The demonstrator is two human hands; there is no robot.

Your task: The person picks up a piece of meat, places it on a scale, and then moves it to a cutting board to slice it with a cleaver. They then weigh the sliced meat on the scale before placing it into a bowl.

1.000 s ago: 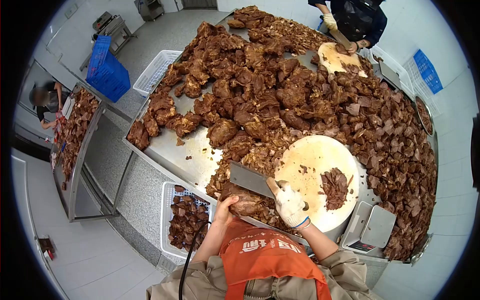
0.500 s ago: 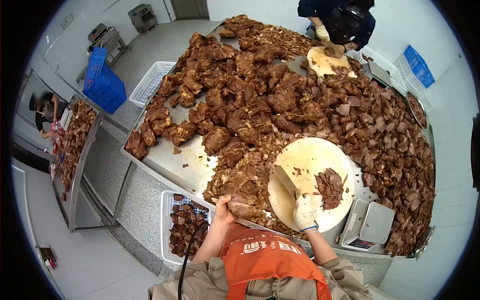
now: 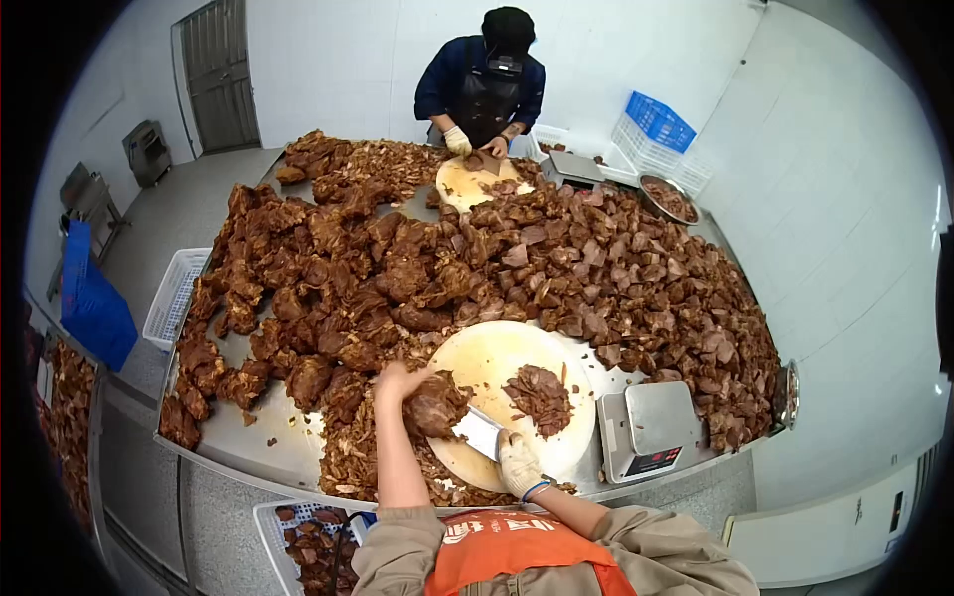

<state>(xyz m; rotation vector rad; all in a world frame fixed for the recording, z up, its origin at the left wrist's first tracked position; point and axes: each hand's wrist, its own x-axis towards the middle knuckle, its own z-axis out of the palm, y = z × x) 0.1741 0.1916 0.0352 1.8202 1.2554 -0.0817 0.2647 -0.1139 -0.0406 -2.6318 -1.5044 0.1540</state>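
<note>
My bare left hand (image 3: 399, 381) is on a large brown chunk of cooked meat (image 3: 435, 405), its fingers curled over the far side. The chunk sits at the left edge of a round, pale cutting board (image 3: 475, 356). My right hand (image 3: 520, 465), in a white knit glove, is wrapped round the handle of a cleaver. The broad cleaver blade (image 3: 479, 432) points left over the board, its tip close beside the chunk. A small heap of sliced meat (image 3: 540, 399) lies on the right half of the board.
Piles of meat chunks (image 3: 616, 268) cover much of the metal table (image 3: 283, 437). A digital scale (image 3: 651, 427) stands right of the board. Across the table, a co-worker (image 3: 482, 89) handles meat on another round board (image 3: 462, 189). Below the near edge is a white crate (image 3: 273, 536) of meat.
My left hand has moved from the table's near edge onto a meat chunk, now at the board's left side. The cleaver has turned and the view has swung.
</note>
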